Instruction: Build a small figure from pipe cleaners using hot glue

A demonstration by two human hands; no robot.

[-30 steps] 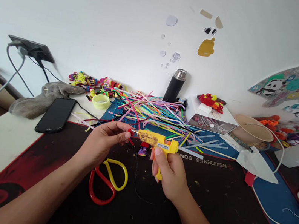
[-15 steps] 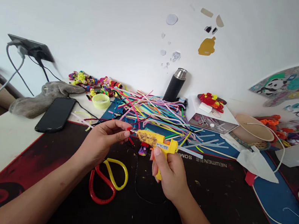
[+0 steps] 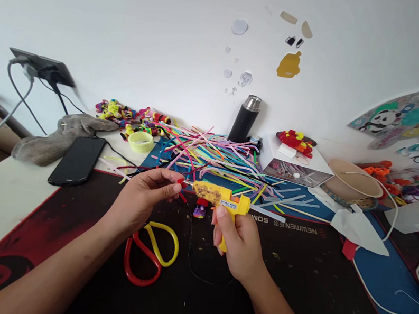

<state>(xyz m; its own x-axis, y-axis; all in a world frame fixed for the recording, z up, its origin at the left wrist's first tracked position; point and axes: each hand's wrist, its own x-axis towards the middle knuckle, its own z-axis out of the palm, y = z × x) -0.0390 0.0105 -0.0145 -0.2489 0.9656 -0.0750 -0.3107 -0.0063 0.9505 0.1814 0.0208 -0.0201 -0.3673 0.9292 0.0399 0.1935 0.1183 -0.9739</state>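
My right hand (image 3: 238,237) is wrapped round the handle of a yellow hot glue gun (image 3: 213,193), stained brown along its barrel. A translucent glue stick (image 3: 270,214) sticks out of its back end. Between thumb and fingertips, my left hand (image 3: 151,190) pinches a small red fuzzy piece (image 3: 181,180), too small to make out its kind. The gun's nozzle points left and is at or very close to that piece. Below the gun lies a small purple and red figure (image 3: 199,209), partly covered. Scissors with red and yellow handles (image 3: 150,257) lie beneath my left wrist, their blades hidden.
Many coloured pipe cleaners (image 3: 213,157) are heaped at the back, with a black thermos (image 3: 245,119) behind them. A phone (image 3: 77,160) and a yellow tape roll (image 3: 141,142) lie left. A white box (image 3: 296,166) stands right. The gun's thin black cord (image 3: 191,264) loops across the mat.
The glue gun's nozzle and the red piece have come slightly closer together. Both hands keep their grips, and the view has shifted very slightly.
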